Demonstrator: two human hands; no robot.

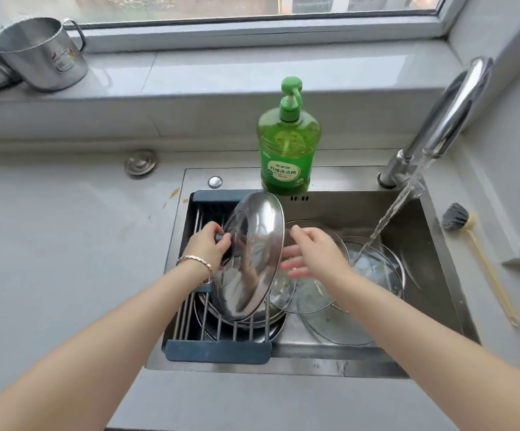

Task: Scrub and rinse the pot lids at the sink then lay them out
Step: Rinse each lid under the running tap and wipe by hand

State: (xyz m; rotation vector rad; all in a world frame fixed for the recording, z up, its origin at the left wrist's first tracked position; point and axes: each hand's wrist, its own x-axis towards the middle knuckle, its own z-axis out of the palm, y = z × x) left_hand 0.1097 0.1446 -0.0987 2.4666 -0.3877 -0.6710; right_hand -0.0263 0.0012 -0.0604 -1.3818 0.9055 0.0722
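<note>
My left hand [207,244] grips the black knob of a steel pot lid [252,259], held on edge and tilted over the dark drying rack [218,349] that spans the sink's left side. My right hand [311,255] is open with fingers spread, just behind the lid's underside; whether it touches the lid I cannot tell. Several glass lids [336,321] lie overlapping in the sink basin [420,244]. Water from the chrome faucet [451,119] streams onto a glass lid [376,265] at the right. Another steel lid [271,328] lies on the rack under the held one.
A green dish soap bottle [288,141] stands behind the sink. A dish brush [476,253] lies on the counter at the right. Two steel cups [41,54] sit on the window ledge at the far left. A sink plug [140,163] rests on the left counter.
</note>
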